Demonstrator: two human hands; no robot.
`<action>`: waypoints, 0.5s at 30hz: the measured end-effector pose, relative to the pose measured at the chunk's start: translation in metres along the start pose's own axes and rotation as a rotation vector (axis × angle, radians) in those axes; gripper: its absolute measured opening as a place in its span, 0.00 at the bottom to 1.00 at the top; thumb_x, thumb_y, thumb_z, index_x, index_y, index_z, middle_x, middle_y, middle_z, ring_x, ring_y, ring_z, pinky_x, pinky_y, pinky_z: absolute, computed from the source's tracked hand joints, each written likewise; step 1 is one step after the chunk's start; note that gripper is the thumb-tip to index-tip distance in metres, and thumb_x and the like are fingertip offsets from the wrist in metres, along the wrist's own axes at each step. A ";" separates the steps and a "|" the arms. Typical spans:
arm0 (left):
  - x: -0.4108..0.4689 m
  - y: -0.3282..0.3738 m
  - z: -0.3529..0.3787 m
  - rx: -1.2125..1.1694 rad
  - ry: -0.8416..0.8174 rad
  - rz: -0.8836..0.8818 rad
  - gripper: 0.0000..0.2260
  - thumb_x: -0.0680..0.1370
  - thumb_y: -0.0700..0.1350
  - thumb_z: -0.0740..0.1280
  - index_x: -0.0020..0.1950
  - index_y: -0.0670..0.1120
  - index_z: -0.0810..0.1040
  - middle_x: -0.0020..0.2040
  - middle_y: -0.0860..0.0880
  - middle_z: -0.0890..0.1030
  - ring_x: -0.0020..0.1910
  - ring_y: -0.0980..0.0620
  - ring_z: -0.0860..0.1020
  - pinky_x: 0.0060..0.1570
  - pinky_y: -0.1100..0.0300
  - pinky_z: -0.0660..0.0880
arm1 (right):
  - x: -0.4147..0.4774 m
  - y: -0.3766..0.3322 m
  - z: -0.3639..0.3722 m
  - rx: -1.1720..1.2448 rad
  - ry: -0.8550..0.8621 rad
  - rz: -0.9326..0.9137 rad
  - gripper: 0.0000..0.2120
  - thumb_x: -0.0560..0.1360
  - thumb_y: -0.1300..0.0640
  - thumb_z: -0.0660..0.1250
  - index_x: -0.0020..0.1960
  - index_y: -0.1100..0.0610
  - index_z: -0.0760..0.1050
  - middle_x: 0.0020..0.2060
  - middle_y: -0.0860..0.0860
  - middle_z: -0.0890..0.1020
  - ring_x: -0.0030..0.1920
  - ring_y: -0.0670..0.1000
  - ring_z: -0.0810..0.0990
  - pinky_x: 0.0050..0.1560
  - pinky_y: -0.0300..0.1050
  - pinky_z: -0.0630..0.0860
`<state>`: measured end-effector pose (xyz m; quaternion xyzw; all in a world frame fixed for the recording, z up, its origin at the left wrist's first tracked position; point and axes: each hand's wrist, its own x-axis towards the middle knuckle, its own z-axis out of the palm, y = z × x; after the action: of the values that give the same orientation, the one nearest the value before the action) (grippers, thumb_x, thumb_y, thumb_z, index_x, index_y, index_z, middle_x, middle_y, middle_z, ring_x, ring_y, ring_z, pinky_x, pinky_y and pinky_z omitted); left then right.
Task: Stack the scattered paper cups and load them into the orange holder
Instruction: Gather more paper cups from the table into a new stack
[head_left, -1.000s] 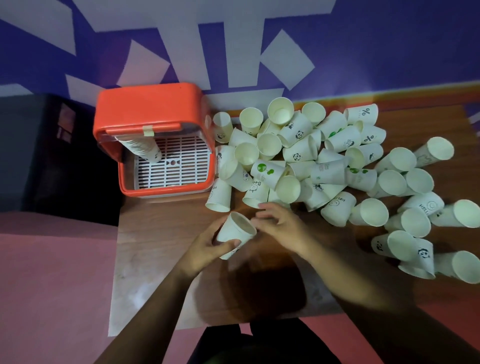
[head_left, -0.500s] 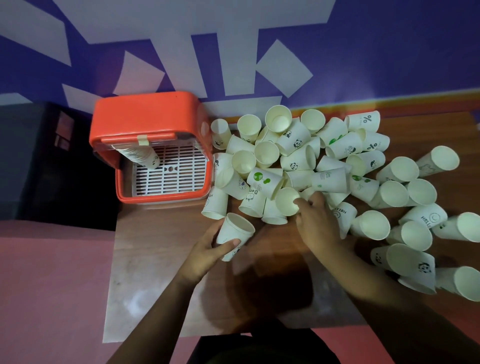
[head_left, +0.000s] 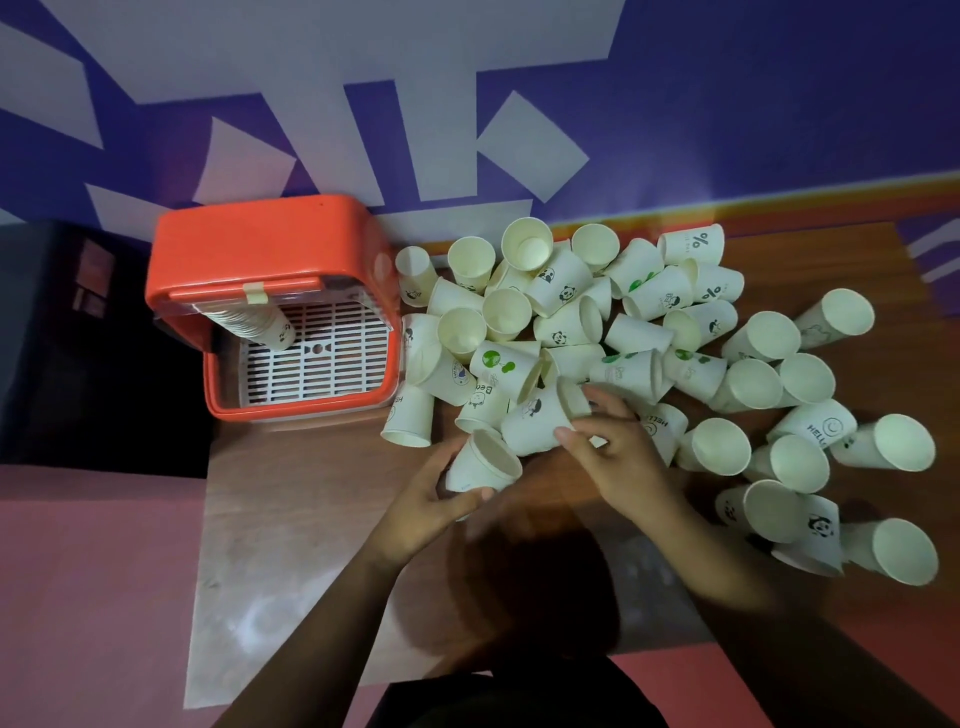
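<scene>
One stack (head_left: 260, 326) was loaded in the orange holder (head_left: 260, 244); many cups (head_left: 763, 338) were left. A cup (head_left: 485, 462) was gripped by the left hand (head_left: 431, 506), a printed cup (head_left: 537, 423) by the right hand (head_left: 621, 460).

A brown wooden table (head_left: 311, 519) stands against a purple wall (head_left: 779, 104) with white shapes, a dark box (head_left: 78, 338) beside it.

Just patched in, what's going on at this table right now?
A person is stacking paper cups. The left hand holds the front cup, mouth up, and the right hand grips a printed cup right beside it, not yet nested. One stack sits in the orange holder. Many loose cups lie heaped on the wooden table.
</scene>
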<state>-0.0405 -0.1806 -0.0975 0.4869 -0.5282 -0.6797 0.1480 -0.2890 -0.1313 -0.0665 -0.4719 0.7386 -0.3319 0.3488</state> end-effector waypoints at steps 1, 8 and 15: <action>0.000 0.000 0.001 -0.001 -0.006 0.004 0.29 0.75 0.41 0.78 0.72 0.57 0.74 0.65 0.60 0.81 0.67 0.60 0.78 0.64 0.62 0.77 | -0.004 0.000 0.004 0.036 -0.036 0.012 0.12 0.74 0.52 0.72 0.41 0.61 0.83 0.64 0.50 0.76 0.60 0.33 0.74 0.60 0.33 0.70; -0.009 -0.005 -0.005 0.002 -0.022 0.059 0.28 0.76 0.36 0.77 0.74 0.50 0.75 0.68 0.51 0.81 0.68 0.54 0.78 0.66 0.60 0.75 | -0.023 -0.018 0.031 0.349 -0.151 0.164 0.12 0.74 0.60 0.74 0.56 0.52 0.83 0.55 0.44 0.83 0.56 0.43 0.82 0.54 0.39 0.77; -0.014 -0.008 -0.008 -0.054 -0.035 0.055 0.28 0.77 0.38 0.76 0.75 0.51 0.74 0.68 0.52 0.81 0.69 0.53 0.78 0.65 0.60 0.76 | -0.031 -0.027 0.045 0.416 -0.309 0.283 0.27 0.76 0.56 0.71 0.72 0.48 0.66 0.62 0.43 0.77 0.58 0.41 0.79 0.55 0.37 0.77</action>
<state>-0.0252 -0.1721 -0.0971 0.4562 -0.5253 -0.6978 0.1702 -0.2289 -0.1190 -0.0621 -0.3276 0.6512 -0.3486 0.5891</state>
